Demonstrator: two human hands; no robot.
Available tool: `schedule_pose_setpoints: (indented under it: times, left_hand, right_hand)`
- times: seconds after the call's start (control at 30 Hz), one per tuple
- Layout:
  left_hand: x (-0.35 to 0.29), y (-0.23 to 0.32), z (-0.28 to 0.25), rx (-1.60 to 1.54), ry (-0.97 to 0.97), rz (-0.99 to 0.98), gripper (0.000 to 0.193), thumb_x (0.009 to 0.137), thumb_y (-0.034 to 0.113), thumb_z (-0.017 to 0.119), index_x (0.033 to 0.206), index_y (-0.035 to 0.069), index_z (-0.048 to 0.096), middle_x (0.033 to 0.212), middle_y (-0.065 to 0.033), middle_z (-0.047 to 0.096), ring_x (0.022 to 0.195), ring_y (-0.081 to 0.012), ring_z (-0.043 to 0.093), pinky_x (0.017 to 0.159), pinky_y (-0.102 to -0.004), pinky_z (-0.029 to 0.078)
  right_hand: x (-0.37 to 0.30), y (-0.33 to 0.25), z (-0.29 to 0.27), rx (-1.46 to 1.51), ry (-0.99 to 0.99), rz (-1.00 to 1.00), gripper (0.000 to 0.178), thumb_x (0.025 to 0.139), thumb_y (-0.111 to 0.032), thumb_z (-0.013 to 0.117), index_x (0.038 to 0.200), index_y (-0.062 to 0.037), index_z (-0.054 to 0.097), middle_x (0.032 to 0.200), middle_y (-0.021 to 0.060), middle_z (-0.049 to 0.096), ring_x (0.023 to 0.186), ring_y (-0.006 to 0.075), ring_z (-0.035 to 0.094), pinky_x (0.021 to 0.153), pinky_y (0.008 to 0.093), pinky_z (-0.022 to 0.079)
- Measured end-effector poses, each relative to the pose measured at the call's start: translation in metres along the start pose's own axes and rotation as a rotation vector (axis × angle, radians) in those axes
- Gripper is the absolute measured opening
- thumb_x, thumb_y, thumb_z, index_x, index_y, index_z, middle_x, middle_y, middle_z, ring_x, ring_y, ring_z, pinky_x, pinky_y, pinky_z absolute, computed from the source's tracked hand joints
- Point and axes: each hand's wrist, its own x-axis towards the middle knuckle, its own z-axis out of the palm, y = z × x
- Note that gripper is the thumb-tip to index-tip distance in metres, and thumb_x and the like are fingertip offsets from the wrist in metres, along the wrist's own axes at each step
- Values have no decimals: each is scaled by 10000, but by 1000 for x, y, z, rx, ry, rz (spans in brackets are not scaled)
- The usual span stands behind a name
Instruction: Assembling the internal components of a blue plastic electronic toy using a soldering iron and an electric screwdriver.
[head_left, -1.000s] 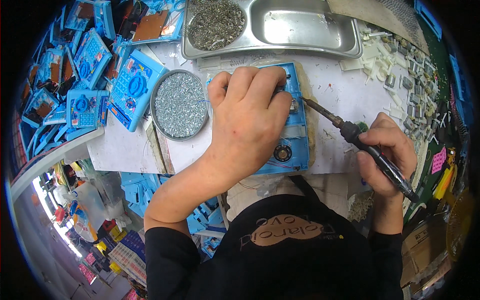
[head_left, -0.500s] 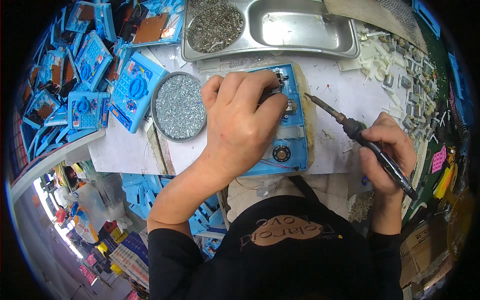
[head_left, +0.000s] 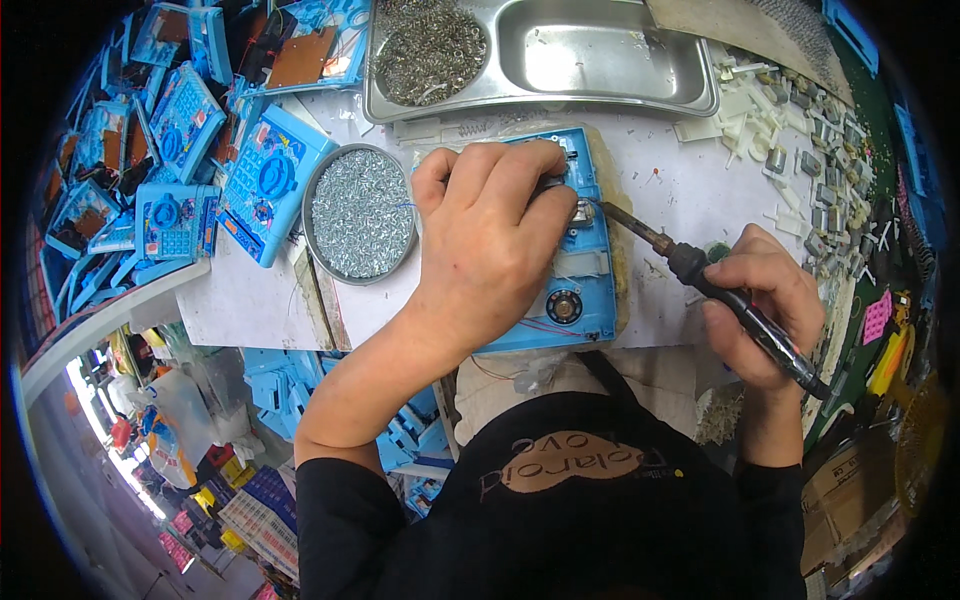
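A blue plastic toy casing lies on the table in front of me, its inner side up, with a round speaker and thin wires near its lower end. Over its upper part my left hand is bent, thumb and fingers drawn together; whatever they pinch is hidden beneath them. In my right hand is a soldering iron with a black handle and a brownish metal shaft. Its tip points up and left, at the right edge of the casing near a small metal part.
Left of the casing stands a round tray of small silvery screws. Blue casings are heaped at the far left. A steel tray with springs lies behind. White plastic pieces and small grey motors are scattered at the right.
The soldering iron's tip has moved slightly left and down to the casing's edge, my right hand with it. My left hand has shifted slightly right over the casing.
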Motion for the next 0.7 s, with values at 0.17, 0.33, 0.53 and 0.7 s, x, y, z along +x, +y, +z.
schedule_pose_setpoints:
  times: [0.17,0.33,0.53,0.7]
  left_hand:
    - [0,5,1,58,-37,-5,198,749,100,775,936,133,722,1090,-18,637,970,-225,593,908,-402,358]
    - [2,7,-1,75,-62,-12,182,759,98,760,933,125,716,1103,-20,628,981,-220,590,924,-405,346]
    - [2,8,0,84,-44,-20,179,757,83,759,926,115,710,1094,-26,623,966,-220,588,919,-404,340]
    - [2,8,0,68,-37,-32,179,752,80,769,919,115,715,1082,-31,624,944,-220,590,910,-398,342]
  right_hand:
    - [0,0,1,-16,-2,-1,240,731,-87,789,947,-20,708,690,41,603,572,149,487,527,286,351]
    - [0,1,0,-23,-5,-5,235,732,-88,791,941,-21,708,678,40,593,567,151,490,524,286,352]
    - [3,0,3,-31,9,-15,220,730,-84,790,926,-19,713,657,36,570,554,156,484,515,288,348]
    - [3,0,3,-36,1,-22,224,726,-79,789,927,-14,713,660,38,576,552,161,484,509,288,346]
